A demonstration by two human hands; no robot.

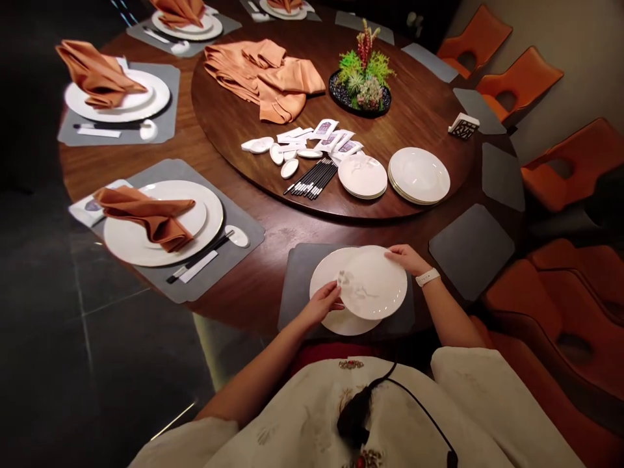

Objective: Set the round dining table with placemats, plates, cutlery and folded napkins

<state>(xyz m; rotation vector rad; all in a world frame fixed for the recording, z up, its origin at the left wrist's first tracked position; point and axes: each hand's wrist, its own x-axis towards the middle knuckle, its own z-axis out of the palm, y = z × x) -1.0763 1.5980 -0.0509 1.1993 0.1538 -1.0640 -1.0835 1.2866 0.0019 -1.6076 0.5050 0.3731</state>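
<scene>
Between my two hands is a small white plate point(377, 283) with a faint grey pattern, held above a larger white plate point(324, 263). My left hand point(324, 304) grips its left edge, and my right hand point(408, 259), with a white band at the wrist, pinches its upper right rim. Under the large plate lies a grey placemat point(298, 279) near the table's front edge. Part of the large plate is hidden by the small one. Whether the two plates touch, I cannot tell.
On the round turntable point(419, 130) are orange napkins point(287, 78), a plant centrepiece point(363, 78), spoons, black chopsticks point(314, 179), small plates point(363, 175) and large plates point(419, 174). A set place with a folded napkin point(146, 211) is at left. Orange chairs point(575, 162) stand right.
</scene>
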